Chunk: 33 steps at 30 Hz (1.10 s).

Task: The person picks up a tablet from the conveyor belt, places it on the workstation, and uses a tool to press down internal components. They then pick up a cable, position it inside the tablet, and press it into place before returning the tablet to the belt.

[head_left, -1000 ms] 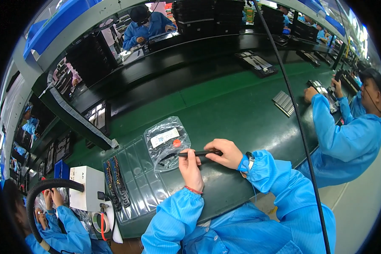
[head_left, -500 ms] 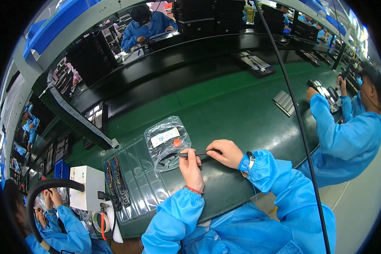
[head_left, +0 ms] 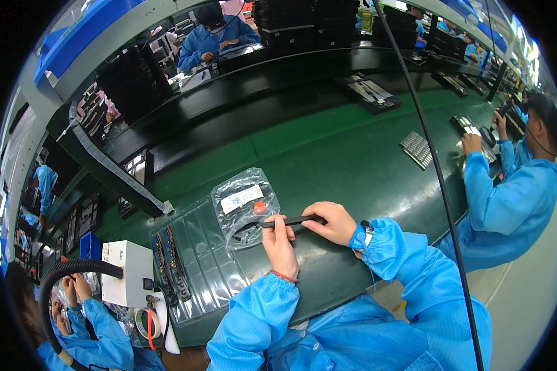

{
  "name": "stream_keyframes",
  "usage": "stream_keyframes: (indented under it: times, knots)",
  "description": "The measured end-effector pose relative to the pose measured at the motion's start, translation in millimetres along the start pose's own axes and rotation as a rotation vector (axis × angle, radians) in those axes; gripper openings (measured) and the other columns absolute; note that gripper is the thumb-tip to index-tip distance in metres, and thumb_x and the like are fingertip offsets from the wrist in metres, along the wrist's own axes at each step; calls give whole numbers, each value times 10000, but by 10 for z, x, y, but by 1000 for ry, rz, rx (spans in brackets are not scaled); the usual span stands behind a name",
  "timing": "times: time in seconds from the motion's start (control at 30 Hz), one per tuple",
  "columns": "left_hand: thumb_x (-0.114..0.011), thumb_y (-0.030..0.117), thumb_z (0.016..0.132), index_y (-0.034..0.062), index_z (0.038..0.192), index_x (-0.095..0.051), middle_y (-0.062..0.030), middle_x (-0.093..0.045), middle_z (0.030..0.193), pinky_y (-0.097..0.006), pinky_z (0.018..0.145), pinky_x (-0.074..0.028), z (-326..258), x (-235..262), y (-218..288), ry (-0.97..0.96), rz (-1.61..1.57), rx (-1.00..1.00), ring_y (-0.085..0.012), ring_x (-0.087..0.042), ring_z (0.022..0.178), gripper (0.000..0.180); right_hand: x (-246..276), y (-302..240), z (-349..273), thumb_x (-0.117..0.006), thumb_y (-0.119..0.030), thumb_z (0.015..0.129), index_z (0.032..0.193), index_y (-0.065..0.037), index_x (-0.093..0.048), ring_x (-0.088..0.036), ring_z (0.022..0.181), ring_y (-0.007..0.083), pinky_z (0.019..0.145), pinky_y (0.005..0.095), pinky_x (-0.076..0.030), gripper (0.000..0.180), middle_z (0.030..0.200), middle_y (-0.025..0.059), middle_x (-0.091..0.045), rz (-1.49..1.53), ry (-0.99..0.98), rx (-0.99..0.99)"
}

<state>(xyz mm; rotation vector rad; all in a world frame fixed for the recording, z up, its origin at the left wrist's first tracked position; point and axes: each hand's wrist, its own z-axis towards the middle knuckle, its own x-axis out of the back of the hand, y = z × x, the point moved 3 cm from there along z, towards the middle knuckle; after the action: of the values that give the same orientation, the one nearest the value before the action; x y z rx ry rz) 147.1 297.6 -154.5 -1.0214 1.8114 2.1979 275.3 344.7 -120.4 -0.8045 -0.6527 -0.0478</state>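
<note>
My left hand [head_left: 281,247] pinches one end of a slim black bar-shaped piece [head_left: 296,221] between thumb and fingers. My right hand [head_left: 333,224] grips the other end, its fingers curled round it. The bar lies nearly level between the two hands, above the bench; its exact kind is too small to make out. Just beyond my left hand rests a clear plastic bag [head_left: 235,185] with a white label, a round red sticker and dark pieces inside.
Left of the bag lies a clear compartmented tray [head_left: 211,272] holding rows of small dark parts [head_left: 174,269]. A white box [head_left: 127,275] with a black hose [head_left: 74,267] stands farther left. A black cable [head_left: 424,133] crosses the right side. At right, a co-worker [head_left: 507,185] handles parts near a perforated metal plate [head_left: 417,150].
The black piece between my hands now shows as a thicker bar, where a thin dark stretch showed before. My hands have barely moved. The co-worker at right has shifted a hand.
</note>
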Motion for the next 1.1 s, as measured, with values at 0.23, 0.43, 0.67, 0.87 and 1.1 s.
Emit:
stream_keyframes:
  times: [0.23,0.43,0.67,0.87,1.1]
  knots:
    - [-482,165,896,60,911,-498,19,-452,691,-182,504,-309,0,-9,1,12,-2,2,-42,-400,575,108,1,-46,4,-656,-111,734,913,-30,-570,-546,626,153,556,246,-444,214,757,65,-556,98,5,-115]
    - [-478,166,898,60,917,-494,22,-443,670,-179,511,-309,-5,-20,8,65,-30,-5,-41,-398,575,109,-16,21,-9,-668,-110,726,912,-30,-563,-538,632,146,552,252,-440,228,770,65,-557,58,-4,-60]
    - [-461,169,907,54,942,-500,21,-439,653,-182,505,-309,1,-8,-17,0,-21,-4,-39,-394,569,126,15,-107,13,-643,-85,733,885,-43,-590,-549,627,179,547,274,-441,166,742,73,-558,35,41,-38]
    - [-463,172,907,58,941,-503,23,-441,645,-180,503,-307,5,-22,-36,-11,-10,0,-38,-393,566,126,12,75,-5,-657,-87,729,890,-36,-590,-558,637,169,568,259,-456,182,770,72,-569,-35,-17,39]
    - [-491,197,898,75,916,-510,46,-435,628,-182,476,-303,11,28,14,50,94,23,-31,-392,556,125,-67,-41,-12,-687,-76,705,962,-31,-558,-556,659,138,586,243,-473,291,787,74,-552,125,46,-109]
